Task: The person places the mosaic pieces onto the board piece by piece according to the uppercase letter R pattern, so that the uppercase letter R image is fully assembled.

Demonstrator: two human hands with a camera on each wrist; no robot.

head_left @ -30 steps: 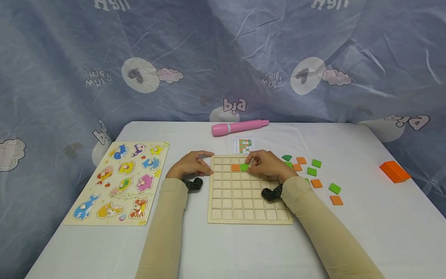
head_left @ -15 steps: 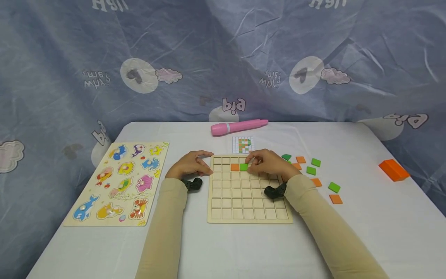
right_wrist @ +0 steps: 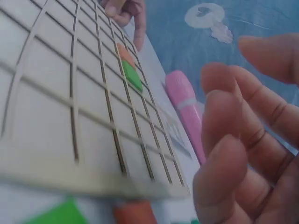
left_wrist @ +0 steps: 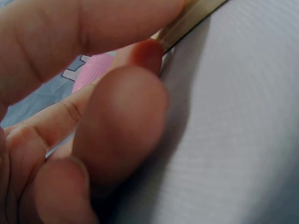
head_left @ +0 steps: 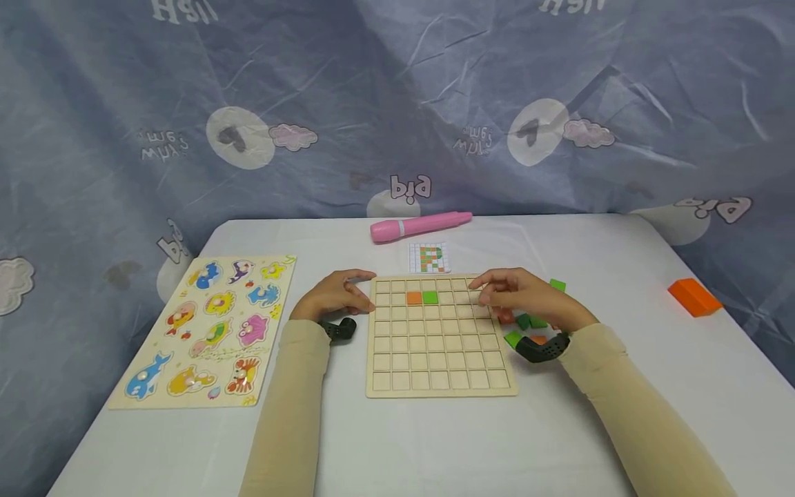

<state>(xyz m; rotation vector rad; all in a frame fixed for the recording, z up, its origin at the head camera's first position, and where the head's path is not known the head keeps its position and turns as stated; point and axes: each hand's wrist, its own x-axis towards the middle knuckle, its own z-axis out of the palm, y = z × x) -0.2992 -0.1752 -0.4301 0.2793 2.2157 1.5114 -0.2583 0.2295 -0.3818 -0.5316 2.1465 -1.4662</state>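
A wooden grid board (head_left: pixel 442 381) lies on the table, with an orange square tile (head_left: pixel 413 297) and a green square tile (head_left: pixel 430 297) side by side in its second row from the back. My left hand (head_left: pixel 330 295) touches the board's left edge near the far corner; in the left wrist view its fingertips (left_wrist: pixel 148 53) meet the wooden edge. Over the board's right edge hovers my right hand (head_left: pixel 528 297), fingers loosely bent and holding nothing. Loose green tiles (head_left: pixel 513 338) and orange tiles (head_left: pixel 506 316) lie beneath and beside it, partly hidden by the hand and wrist strap.
Behind the board lies a small card (head_left: pixel 428 258) with a coloured grid pattern, and beyond it a pink pen-like stick (head_left: pixel 422 226). A wooden animal puzzle (head_left: pixel 205 331) occupies the left side. An orange block (head_left: pixel 695 297) sits far right. A printed cloth (head_left: pixel 348 103) hangs behind.
My right hand has let go of the green tile, which lies in its cell, and moved right to the board's right edge over the loose tiles. The left hand stays at the board's edge.
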